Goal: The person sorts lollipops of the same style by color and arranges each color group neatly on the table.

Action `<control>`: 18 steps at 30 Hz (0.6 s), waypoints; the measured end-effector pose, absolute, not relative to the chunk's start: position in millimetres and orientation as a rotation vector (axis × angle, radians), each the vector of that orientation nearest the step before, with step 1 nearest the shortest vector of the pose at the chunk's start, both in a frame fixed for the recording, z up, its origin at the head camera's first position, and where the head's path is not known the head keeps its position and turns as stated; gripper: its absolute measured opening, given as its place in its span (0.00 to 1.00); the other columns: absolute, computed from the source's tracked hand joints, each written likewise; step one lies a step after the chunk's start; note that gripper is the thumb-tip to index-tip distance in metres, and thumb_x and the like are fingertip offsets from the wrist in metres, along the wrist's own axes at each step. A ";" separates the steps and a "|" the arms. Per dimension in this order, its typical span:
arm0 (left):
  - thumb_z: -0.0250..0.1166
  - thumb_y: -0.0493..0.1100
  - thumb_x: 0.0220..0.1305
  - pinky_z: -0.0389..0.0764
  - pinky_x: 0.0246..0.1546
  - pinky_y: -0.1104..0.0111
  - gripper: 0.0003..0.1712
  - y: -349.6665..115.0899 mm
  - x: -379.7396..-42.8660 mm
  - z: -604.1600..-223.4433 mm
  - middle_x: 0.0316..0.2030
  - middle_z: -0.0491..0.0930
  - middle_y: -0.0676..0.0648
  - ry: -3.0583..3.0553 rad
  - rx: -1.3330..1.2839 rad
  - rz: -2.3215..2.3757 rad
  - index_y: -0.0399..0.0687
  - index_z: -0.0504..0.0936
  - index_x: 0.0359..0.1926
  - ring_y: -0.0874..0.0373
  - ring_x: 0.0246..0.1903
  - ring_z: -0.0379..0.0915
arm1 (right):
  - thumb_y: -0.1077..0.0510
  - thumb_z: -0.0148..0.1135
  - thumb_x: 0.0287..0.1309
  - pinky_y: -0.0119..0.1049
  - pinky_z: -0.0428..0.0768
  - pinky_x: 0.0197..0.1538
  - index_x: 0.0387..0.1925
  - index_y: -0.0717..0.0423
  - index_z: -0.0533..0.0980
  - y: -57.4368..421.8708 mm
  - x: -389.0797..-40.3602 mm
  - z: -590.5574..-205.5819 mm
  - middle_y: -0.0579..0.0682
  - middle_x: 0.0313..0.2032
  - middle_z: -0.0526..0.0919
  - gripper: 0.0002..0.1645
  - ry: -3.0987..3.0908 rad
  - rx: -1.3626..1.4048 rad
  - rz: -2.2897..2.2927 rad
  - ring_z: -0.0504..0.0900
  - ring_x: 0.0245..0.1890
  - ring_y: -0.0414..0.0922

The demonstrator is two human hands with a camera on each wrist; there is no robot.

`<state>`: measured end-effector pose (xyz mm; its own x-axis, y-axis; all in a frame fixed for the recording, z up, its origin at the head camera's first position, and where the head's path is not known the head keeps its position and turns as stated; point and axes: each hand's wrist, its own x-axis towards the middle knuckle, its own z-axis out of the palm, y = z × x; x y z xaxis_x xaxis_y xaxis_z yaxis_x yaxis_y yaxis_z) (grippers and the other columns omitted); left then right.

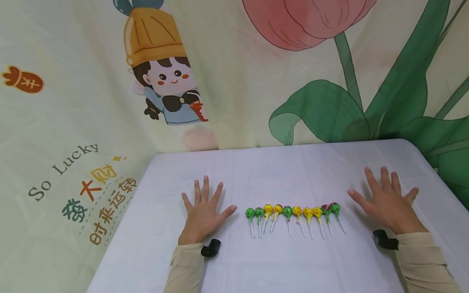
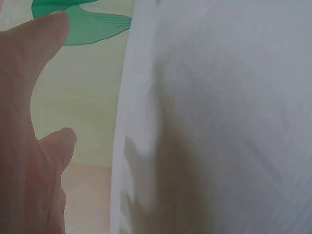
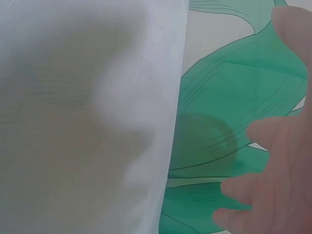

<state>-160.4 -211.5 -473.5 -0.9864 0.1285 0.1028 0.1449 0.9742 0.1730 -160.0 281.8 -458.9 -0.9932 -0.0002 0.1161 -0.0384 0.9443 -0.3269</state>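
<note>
Several wrapped lollipops (image 1: 287, 211), green and yellow with white sticks, lie side by side in a row on the white tabletop (image 1: 264, 264). Their heads point to the back and their sticks to the front. Left of the row, my left hand (image 1: 202, 215) is spread palm down and holds nothing. To the right of the row my right hand (image 1: 389, 205) is spread the same way, also with nothing in it. In the left wrist view the left hand (image 2: 24, 126) casts a shadow on the cloth. The right wrist view shows the right hand (image 3: 282, 161) above its shadow.
A printed curtain (image 1: 234, 81) with a cartoon child, a tulip and leaves hangs behind the table's back edge. Small black devices sit at the left wrist (image 1: 211, 248) and the right wrist (image 1: 385, 240).
</note>
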 end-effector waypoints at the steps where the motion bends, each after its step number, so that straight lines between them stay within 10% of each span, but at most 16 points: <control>1: 0.45 0.83 0.60 0.22 0.62 0.30 0.55 -210.9 -159.2 -473.3 0.79 0.30 0.42 -3.029 -0.210 -0.270 0.59 0.56 0.78 0.38 0.76 0.19 | 0.24 0.51 0.62 0.85 0.23 0.50 0.77 0.63 0.47 280.2 -160.1 -458.4 0.82 0.71 0.40 0.61 -2.985 0.036 0.505 0.33 0.70 0.79; 18: 0.46 0.80 0.63 0.27 0.65 0.31 0.49 -187.2 -149.4 -470.9 0.79 0.42 0.40 -2.974 -0.317 -0.257 0.57 0.67 0.74 0.41 0.77 0.26 | 0.25 0.52 0.62 0.84 0.27 0.54 0.77 0.63 0.49 265.6 -155.7 -463.5 0.79 0.72 0.43 0.60 -2.974 0.110 0.504 0.37 0.71 0.77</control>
